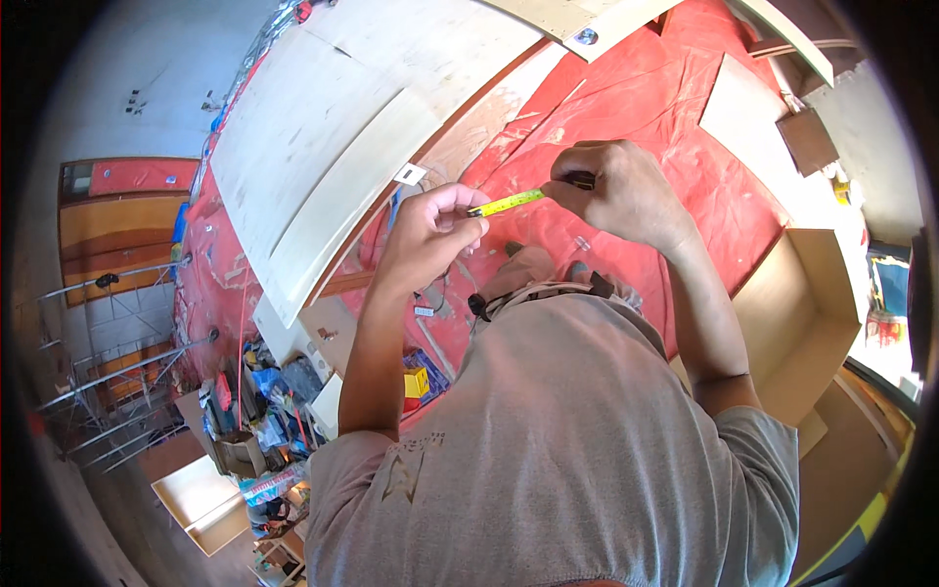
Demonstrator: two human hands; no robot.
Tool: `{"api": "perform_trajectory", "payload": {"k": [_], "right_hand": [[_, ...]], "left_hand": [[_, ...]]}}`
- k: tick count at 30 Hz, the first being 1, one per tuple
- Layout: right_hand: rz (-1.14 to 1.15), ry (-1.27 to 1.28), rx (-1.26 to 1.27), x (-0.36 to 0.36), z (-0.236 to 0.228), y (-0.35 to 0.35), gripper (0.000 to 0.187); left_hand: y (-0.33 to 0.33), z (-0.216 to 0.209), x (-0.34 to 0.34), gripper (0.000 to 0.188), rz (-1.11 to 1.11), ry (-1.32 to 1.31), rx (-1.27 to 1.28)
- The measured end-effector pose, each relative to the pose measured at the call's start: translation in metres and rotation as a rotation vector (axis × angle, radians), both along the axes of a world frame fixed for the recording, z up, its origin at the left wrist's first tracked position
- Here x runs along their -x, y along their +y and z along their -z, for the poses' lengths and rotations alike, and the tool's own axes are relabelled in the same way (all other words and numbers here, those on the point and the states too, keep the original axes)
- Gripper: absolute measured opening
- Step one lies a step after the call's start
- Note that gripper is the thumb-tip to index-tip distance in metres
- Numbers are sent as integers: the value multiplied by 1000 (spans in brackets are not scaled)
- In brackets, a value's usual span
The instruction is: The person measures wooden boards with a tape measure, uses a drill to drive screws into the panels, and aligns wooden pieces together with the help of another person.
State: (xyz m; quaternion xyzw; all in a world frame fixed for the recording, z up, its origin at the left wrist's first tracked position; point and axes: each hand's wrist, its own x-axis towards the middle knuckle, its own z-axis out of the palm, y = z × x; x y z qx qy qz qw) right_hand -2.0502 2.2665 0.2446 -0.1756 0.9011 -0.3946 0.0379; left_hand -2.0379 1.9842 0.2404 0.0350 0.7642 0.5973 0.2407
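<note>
A tape measure (511,203) with a yellow blade is stretched between my hands, a short length of it showing. My left hand (427,232) pinches the blade's end between thumb and fingers. Wrapped round the dark case, my right hand (623,192) hides most of it. Both hands are raised in front of my body, above the red sheeting (626,127) on the floor. Just beyond my left hand lies a large pale board (362,117) with a narrower strip (352,186) on top.
Open wooden box (797,313) stands at my right. Tools and bags (284,391) crowd the floor at the left, near a yellow box (417,383). Metal scaffolding (117,377) stands far left. Another pale panel (734,108) lies at the far right.
</note>
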Motion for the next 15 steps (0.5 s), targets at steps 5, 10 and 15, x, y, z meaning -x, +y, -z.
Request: {"api": "perform_trajectory", "payload": {"k": [5,10,15], "right_hand": [[16,0,-33,18,-1,-11,16],[6,24,-37,51,-5,-35,15],[-30,57,-54,89,-12,-69,15]], "left_hand": [[-10,11,21,24,21,79,46],[-29,16,48,22,-29,101,2],[-60,14,80,16,-40,142,70]]}}
